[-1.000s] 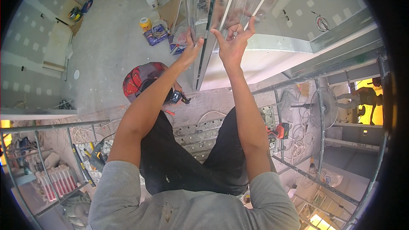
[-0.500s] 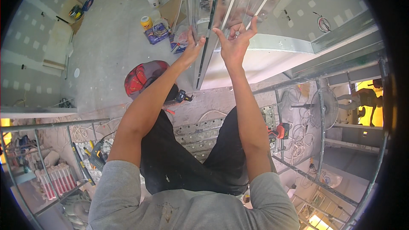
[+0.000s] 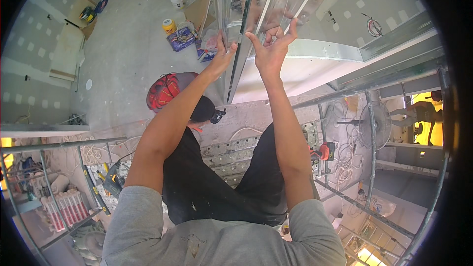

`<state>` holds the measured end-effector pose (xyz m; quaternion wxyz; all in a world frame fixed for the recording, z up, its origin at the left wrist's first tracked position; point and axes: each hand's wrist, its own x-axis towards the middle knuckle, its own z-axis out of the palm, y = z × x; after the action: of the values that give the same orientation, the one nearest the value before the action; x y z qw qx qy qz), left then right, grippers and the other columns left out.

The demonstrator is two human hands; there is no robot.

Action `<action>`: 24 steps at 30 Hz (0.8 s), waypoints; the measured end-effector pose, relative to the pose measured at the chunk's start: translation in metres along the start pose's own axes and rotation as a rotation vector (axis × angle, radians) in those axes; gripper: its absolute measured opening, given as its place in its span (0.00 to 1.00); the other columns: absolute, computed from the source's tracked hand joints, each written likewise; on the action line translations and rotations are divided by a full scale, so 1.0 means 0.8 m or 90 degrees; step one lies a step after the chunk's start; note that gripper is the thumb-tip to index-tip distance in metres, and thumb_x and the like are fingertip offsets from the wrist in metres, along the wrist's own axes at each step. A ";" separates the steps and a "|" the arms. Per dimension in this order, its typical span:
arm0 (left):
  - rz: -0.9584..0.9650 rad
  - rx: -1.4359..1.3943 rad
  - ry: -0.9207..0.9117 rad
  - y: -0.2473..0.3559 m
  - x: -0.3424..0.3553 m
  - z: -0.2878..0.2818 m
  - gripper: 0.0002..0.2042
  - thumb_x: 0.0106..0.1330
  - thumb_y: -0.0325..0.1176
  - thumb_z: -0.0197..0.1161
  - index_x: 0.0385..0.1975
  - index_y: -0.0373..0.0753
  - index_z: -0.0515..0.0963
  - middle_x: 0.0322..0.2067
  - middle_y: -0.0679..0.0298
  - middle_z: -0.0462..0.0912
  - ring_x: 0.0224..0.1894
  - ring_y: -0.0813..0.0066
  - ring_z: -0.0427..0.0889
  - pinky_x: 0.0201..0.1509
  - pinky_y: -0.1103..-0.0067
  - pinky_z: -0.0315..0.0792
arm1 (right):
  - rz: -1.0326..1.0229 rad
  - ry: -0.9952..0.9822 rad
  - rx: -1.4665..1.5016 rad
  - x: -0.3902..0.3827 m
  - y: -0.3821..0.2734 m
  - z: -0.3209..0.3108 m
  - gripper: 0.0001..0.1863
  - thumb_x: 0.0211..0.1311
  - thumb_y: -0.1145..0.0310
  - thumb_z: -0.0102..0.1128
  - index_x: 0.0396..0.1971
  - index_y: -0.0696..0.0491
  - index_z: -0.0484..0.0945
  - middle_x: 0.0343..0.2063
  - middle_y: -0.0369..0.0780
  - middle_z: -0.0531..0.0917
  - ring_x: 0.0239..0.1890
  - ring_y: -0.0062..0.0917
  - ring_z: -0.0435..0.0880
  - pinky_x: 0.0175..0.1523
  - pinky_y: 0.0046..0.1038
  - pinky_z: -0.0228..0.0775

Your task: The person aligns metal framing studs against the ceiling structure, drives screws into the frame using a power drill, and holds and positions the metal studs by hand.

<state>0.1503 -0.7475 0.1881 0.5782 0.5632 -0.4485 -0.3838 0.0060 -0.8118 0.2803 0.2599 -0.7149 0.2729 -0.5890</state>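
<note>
We have both arms raised to a shiny metal stud (image 3: 256, 5) that runs up past the scaffold platform (image 3: 231, 152) we stand on. Our left hand (image 3: 222, 54) lies flat and open against the stud's left flange, fingers straight, gripping nothing. Our right hand (image 3: 271, 49) is half spread at the stud's right edge, thumb and fingertips seeming to pinch something small, though we cannot tell what. We judge this as the steadying and aligning step; what comes next seems to call for holding the stud true with the left hand while the right works at the edge.
</note>
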 end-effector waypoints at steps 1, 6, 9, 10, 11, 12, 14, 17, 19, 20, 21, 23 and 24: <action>0.001 0.002 -0.001 -0.001 0.000 -0.001 0.53 0.69 0.71 0.47 0.76 0.43 0.24 0.77 0.52 0.33 0.80 0.56 0.33 0.80 0.61 0.37 | 0.005 0.000 -0.001 0.000 -0.001 0.001 0.62 0.50 0.75 0.80 0.72 0.66 0.35 0.23 0.34 0.68 0.27 0.20 0.66 0.37 0.22 0.65; -0.003 -0.010 -0.001 -0.001 0.000 0.002 0.52 0.69 0.70 0.47 0.76 0.43 0.24 0.77 0.52 0.33 0.80 0.57 0.33 0.80 0.62 0.37 | 0.002 0.001 -0.004 0.000 0.000 -0.001 0.62 0.50 0.75 0.80 0.72 0.67 0.35 0.23 0.34 0.68 0.27 0.20 0.66 0.37 0.22 0.65; 0.000 -0.013 0.002 -0.003 0.001 0.001 0.52 0.70 0.69 0.47 0.77 0.43 0.25 0.77 0.52 0.33 0.80 0.57 0.33 0.80 0.62 0.37 | 0.012 0.002 0.000 0.000 -0.002 -0.001 0.62 0.50 0.75 0.80 0.72 0.67 0.35 0.23 0.34 0.68 0.27 0.20 0.66 0.37 0.21 0.64; 0.008 -0.010 0.005 -0.004 0.002 0.000 0.52 0.70 0.69 0.47 0.77 0.43 0.25 0.77 0.52 0.34 0.79 0.58 0.33 0.80 0.62 0.37 | 0.016 0.001 -0.002 0.000 -0.003 0.000 0.62 0.50 0.76 0.79 0.72 0.67 0.35 0.23 0.34 0.68 0.27 0.20 0.66 0.37 0.21 0.64; 0.008 -0.010 0.005 -0.005 0.002 0.000 0.52 0.70 0.69 0.47 0.77 0.43 0.25 0.77 0.52 0.34 0.79 0.58 0.33 0.80 0.62 0.37 | 0.021 0.000 -0.004 -0.001 -0.004 0.001 0.62 0.50 0.76 0.79 0.72 0.67 0.35 0.23 0.34 0.68 0.27 0.20 0.66 0.37 0.21 0.64; 0.012 -0.011 0.006 -0.006 0.002 -0.001 0.52 0.70 0.69 0.47 0.77 0.43 0.26 0.77 0.52 0.34 0.79 0.58 0.33 0.80 0.62 0.36 | 0.021 0.000 -0.003 0.000 -0.004 0.002 0.62 0.50 0.76 0.79 0.72 0.67 0.35 0.23 0.34 0.68 0.27 0.20 0.66 0.37 0.21 0.64; 0.015 -0.013 0.006 -0.005 0.001 -0.001 0.52 0.70 0.70 0.47 0.77 0.43 0.26 0.77 0.52 0.34 0.79 0.58 0.32 0.80 0.62 0.36 | 0.012 0.000 0.003 -0.001 -0.004 0.002 0.62 0.50 0.76 0.79 0.72 0.66 0.35 0.23 0.34 0.68 0.27 0.20 0.66 0.36 0.21 0.64; 0.008 -0.013 0.003 0.000 -0.002 0.002 0.52 0.70 0.70 0.47 0.77 0.43 0.26 0.77 0.52 0.34 0.79 0.57 0.32 0.80 0.61 0.36 | 0.001 0.003 0.005 -0.001 -0.001 0.000 0.62 0.50 0.76 0.79 0.72 0.65 0.35 0.23 0.34 0.68 0.27 0.20 0.65 0.36 0.21 0.64; 0.008 -0.020 0.000 0.004 -0.002 0.004 0.52 0.69 0.70 0.47 0.77 0.42 0.26 0.77 0.52 0.34 0.79 0.57 0.32 0.80 0.61 0.36 | 0.003 0.003 0.003 -0.001 -0.001 -0.002 0.62 0.50 0.76 0.79 0.72 0.65 0.35 0.23 0.34 0.68 0.27 0.20 0.65 0.36 0.21 0.64; 0.008 -0.019 0.000 0.004 -0.002 0.003 0.52 0.69 0.70 0.47 0.77 0.42 0.26 0.77 0.52 0.34 0.79 0.57 0.32 0.80 0.61 0.36 | 0.006 0.003 0.005 0.000 -0.001 -0.001 0.62 0.50 0.76 0.79 0.72 0.65 0.35 0.23 0.34 0.68 0.27 0.20 0.65 0.35 0.21 0.64; 0.007 -0.013 0.000 0.003 -0.002 0.003 0.52 0.69 0.70 0.47 0.77 0.42 0.26 0.77 0.52 0.33 0.79 0.57 0.32 0.80 0.61 0.37 | 0.006 0.003 0.005 -0.001 -0.001 -0.001 0.62 0.50 0.76 0.79 0.72 0.65 0.35 0.23 0.34 0.68 0.27 0.20 0.65 0.35 0.21 0.64; 0.006 -0.007 0.001 0.000 0.000 0.002 0.52 0.69 0.70 0.47 0.77 0.42 0.25 0.77 0.52 0.33 0.79 0.56 0.32 0.80 0.61 0.37 | 0.008 0.000 -0.003 -0.001 -0.001 -0.001 0.62 0.50 0.76 0.79 0.72 0.64 0.35 0.23 0.34 0.68 0.27 0.20 0.65 0.35 0.21 0.64; 0.008 -0.005 0.002 -0.002 0.001 0.000 0.53 0.69 0.70 0.47 0.77 0.42 0.25 0.77 0.52 0.33 0.79 0.56 0.33 0.80 0.61 0.37 | 0.008 0.000 -0.002 -0.001 -0.001 0.000 0.62 0.50 0.76 0.79 0.72 0.64 0.35 0.23 0.34 0.68 0.27 0.20 0.65 0.35 0.21 0.64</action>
<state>0.1504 -0.7484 0.1864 0.5837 0.5589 -0.4495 -0.3806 0.0061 -0.8107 0.2805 0.2620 -0.7138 0.2782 -0.5868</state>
